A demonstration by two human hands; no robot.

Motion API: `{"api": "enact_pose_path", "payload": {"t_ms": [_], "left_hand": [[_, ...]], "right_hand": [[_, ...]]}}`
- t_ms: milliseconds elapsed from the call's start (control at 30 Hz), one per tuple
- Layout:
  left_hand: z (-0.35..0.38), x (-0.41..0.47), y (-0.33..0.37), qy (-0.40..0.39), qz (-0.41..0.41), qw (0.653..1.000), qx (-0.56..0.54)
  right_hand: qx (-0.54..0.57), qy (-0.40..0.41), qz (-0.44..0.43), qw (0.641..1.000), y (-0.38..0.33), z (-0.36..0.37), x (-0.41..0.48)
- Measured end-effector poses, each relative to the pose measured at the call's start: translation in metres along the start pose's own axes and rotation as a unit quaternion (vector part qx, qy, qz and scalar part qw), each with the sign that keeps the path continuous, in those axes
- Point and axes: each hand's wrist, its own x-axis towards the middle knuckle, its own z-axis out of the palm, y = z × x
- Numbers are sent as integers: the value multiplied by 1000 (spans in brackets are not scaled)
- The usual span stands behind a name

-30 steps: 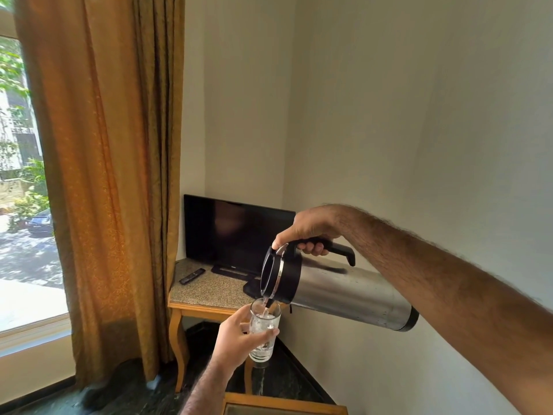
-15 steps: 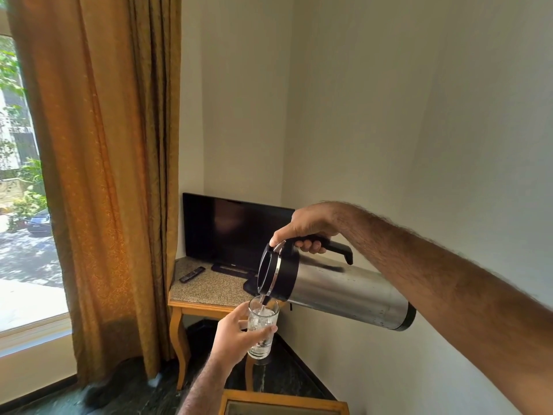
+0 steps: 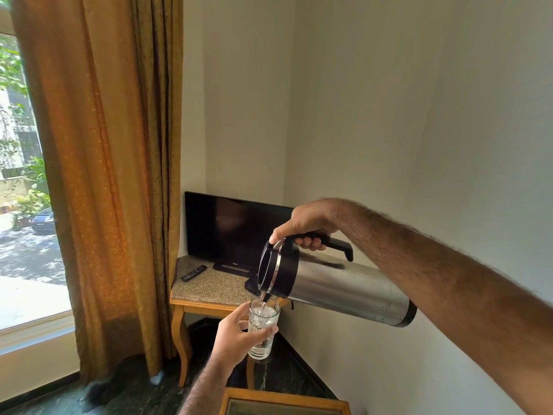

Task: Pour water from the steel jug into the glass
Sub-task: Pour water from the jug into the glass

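The steel jug (image 3: 344, 290) with a black top and handle lies tipped almost flat, spout down to the left. My right hand (image 3: 305, 226) grips its black handle from above. A thin stream of water runs from the spout into the clear glass (image 3: 263, 327), which is upright just below. My left hand (image 3: 236, 336) wraps around the glass from the left, covering part of its side. The glass is nearly full of water.
A wooden corner table (image 3: 206, 302) with a speckled top carries a black TV (image 3: 236, 229) and a remote (image 3: 194, 272). An orange curtain (image 3: 104, 175) hangs left by the window. Another wooden table edge (image 3: 284, 398) sits below. White walls stand right.
The water level in the glass has risen. Both hands, the jug and the glass hold almost the same pose, with only a slight shift of the view.
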Motion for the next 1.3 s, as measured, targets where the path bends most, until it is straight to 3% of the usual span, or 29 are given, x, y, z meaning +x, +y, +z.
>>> {"api": "enact_pose_path", "payload": {"t_ms": [1033,1300], "left_hand": [[-3,-1,-9,6,0,1000,12],[-1,-4,-13,21,-7,1000,-5]], "right_hand": [[33,-22,2,999,13,13,11],[106,-13,-27,994,30,17,4]]}}
